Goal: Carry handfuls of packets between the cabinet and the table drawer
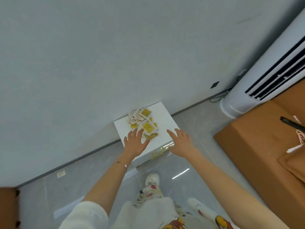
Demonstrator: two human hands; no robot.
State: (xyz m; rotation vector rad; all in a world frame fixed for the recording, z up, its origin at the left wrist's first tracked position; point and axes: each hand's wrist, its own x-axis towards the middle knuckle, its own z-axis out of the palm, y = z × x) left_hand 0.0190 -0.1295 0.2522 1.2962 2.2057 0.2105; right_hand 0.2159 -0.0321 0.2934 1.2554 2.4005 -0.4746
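Head view: both hands reach flat-fingered, holding nothing, the left hand point(135, 142) nearest the packets point(144, 123) on the white box point(162, 116), the right hand point(181, 141) over its near edge. The reach looks underway; gathering the loose packets would call for curling fingers round them.

Room clutter around the work spot, head view.
A grey wall point(99, 55) filled the upper frame, with a dark socket point(214, 84) at right of centre and a cable point(217, 96) trailing below it. A white standing air conditioner point(257, 76) stood upper right. A brown cardboard box point(255, 146) sat at the right edge, a black strip point(290, 122) and a pinkish cord point(301, 138) lying on it. Glossy grey floor tiles point(189, 171) ran below; a small pale scrap point(61, 174) lay lower left, beside the baseboard.
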